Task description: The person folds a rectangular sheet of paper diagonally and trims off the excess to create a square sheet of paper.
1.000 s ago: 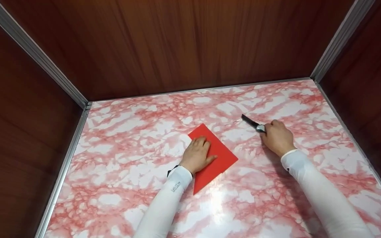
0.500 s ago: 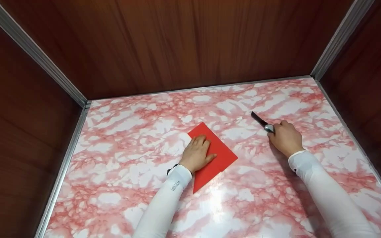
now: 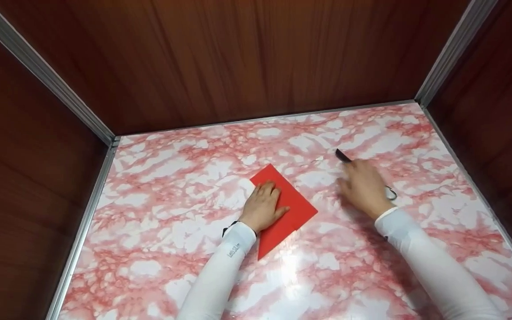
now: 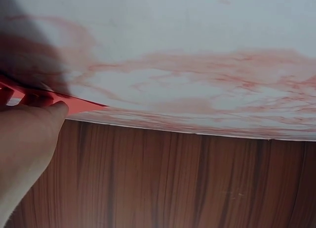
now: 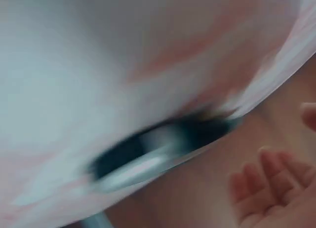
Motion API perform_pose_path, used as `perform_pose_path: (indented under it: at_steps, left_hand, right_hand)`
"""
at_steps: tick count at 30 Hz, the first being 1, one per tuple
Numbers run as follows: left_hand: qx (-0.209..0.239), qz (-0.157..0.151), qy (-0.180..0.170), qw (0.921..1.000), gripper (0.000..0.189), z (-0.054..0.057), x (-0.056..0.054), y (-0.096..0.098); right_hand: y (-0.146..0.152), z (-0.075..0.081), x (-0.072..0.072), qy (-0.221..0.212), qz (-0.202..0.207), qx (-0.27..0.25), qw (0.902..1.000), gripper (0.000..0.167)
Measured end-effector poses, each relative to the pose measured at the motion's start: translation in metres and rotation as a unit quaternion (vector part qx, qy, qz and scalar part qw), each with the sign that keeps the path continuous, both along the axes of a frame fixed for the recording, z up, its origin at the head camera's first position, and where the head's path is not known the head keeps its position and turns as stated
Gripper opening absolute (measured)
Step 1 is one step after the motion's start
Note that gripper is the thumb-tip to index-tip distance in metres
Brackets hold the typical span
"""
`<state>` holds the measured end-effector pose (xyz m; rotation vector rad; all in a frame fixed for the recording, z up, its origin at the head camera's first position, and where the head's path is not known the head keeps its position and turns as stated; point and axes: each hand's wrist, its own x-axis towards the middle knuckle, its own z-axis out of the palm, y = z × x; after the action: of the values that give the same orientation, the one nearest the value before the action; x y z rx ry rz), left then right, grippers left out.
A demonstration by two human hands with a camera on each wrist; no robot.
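Note:
Flat on the marbled table [image 3: 171,249] lies a piece of red paper [image 3: 298,206], diamond-like, with a small step along its lower right edge. My left hand [image 3: 262,208] rests on it with the fingers extended, and the left wrist view shows the thumb on the red paper [image 4: 79,105]. To the right, a utility knife [image 3: 342,156] with a black blade end lies under my right hand [image 3: 365,186], its looped tail showing past the wrist side. In the right wrist view the right hand [image 5: 276,193] has its fingers spread apart from the blurred knife [image 5: 158,151].
Dark wood-grain panels [image 3: 220,62] enclose the table at the back and both sides. Grey metal strips [image 3: 447,49] run along the corners and edges. Bright glare falls on the tabletop near the front.
The right hand moved right with the knife, then let go of it and shifted back left over it. The left hand and red paper stay in place.

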<state>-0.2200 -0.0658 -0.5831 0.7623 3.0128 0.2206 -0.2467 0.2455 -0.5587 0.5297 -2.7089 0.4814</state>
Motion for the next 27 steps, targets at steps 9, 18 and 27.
perform_pose_path:
  at_steps: [9,18,27]
  left_hand:
    - [-0.024,-0.006,0.005,0.9997,0.06,-0.001,-0.001,-0.002]
    - [-0.038,-0.002,0.0,0.9993,0.058,-0.001,0.01,-0.005]
    - [-0.031,-0.023,-0.018,0.9991,0.071,0.014,0.064,0.002]
  right_hand:
    - [-0.086,-0.012,0.034,-0.101,0.229,0.117,0.9612,0.059]
    - [-0.096,-0.02,0.039,-0.141,0.26,0.146,0.9439,0.063]
    - [-0.094,-0.019,0.04,-0.153,0.255,0.143,0.9439,0.061]
